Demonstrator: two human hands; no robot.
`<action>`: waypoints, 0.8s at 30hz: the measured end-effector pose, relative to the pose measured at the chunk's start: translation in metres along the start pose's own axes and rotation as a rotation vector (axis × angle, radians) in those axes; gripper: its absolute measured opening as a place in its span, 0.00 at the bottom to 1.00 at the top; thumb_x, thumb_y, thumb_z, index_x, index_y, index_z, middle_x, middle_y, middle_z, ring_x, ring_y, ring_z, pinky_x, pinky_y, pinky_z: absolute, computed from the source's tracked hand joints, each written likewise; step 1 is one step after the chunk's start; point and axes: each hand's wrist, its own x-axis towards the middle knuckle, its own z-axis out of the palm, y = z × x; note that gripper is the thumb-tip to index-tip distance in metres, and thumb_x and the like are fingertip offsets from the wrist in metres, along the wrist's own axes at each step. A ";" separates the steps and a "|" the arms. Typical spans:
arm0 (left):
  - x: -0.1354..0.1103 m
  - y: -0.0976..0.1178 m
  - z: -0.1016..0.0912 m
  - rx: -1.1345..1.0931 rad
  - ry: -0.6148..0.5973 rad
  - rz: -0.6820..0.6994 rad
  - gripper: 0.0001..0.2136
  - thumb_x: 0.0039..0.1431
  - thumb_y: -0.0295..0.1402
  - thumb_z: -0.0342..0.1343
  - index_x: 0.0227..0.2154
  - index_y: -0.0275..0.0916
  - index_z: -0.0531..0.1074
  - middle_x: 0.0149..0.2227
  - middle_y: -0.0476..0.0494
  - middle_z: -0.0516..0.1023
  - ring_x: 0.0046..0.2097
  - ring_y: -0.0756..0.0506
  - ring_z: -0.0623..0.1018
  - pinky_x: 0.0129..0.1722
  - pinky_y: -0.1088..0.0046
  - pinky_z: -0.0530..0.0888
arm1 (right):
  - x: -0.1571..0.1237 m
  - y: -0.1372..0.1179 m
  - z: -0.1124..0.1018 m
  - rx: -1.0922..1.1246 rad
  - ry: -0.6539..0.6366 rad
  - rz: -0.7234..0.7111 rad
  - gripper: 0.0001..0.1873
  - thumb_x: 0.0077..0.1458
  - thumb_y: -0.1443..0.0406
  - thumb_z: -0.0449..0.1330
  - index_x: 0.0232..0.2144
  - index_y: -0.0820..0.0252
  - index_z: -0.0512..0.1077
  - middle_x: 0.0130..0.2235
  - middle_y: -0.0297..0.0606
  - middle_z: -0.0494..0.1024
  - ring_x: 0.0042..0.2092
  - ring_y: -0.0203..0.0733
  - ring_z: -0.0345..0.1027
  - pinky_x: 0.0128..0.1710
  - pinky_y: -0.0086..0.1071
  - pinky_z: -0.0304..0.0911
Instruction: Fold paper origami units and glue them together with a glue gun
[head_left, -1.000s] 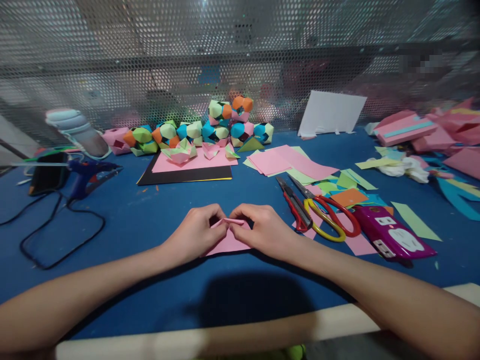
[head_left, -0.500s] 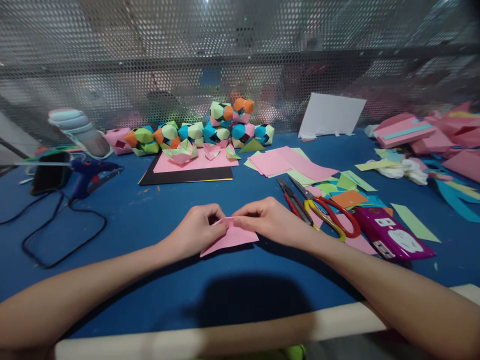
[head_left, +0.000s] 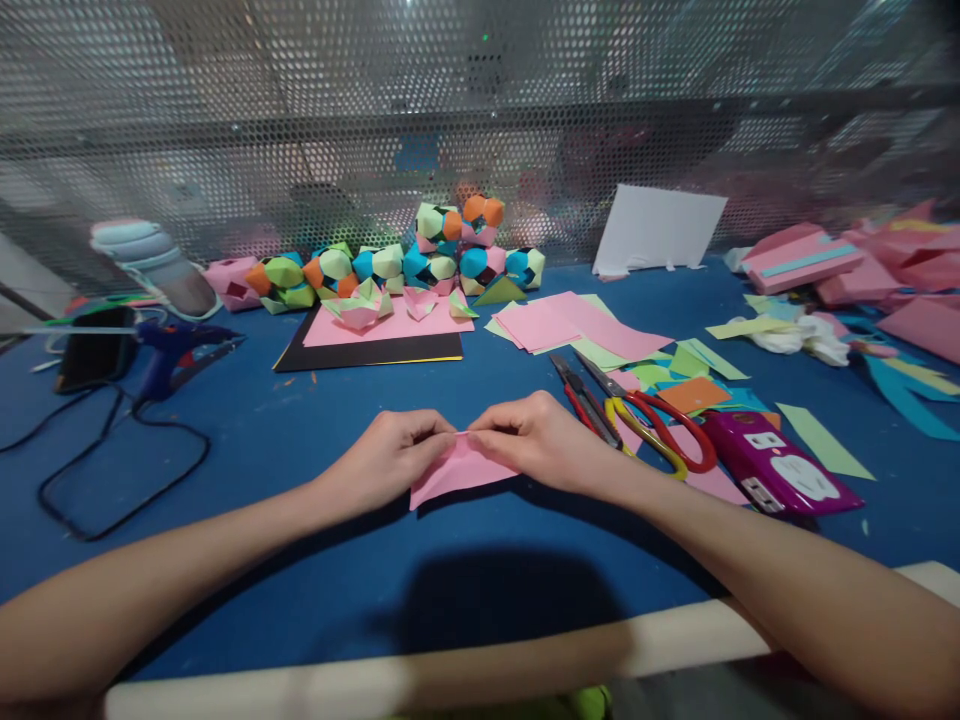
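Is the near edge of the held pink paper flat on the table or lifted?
Lifted: the pink paper shows shadow beneath its near edge.

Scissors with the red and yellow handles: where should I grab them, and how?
Probably by the handle loops, coming from the near side: the scissors lie with those loops toward you and the blades pointing away. Avoid the left, where a cutter lies beside them.
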 end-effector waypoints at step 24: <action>0.003 -0.010 0.006 0.047 0.021 0.080 0.06 0.50 0.33 0.52 0.25 0.37 0.71 0.22 0.51 0.72 0.25 0.51 0.67 0.24 0.77 0.63 | -0.003 0.003 0.008 -0.154 -0.020 -0.161 0.11 0.57 0.68 0.56 0.30 0.65 0.78 0.25 0.37 0.78 0.26 0.32 0.66 0.26 0.25 0.55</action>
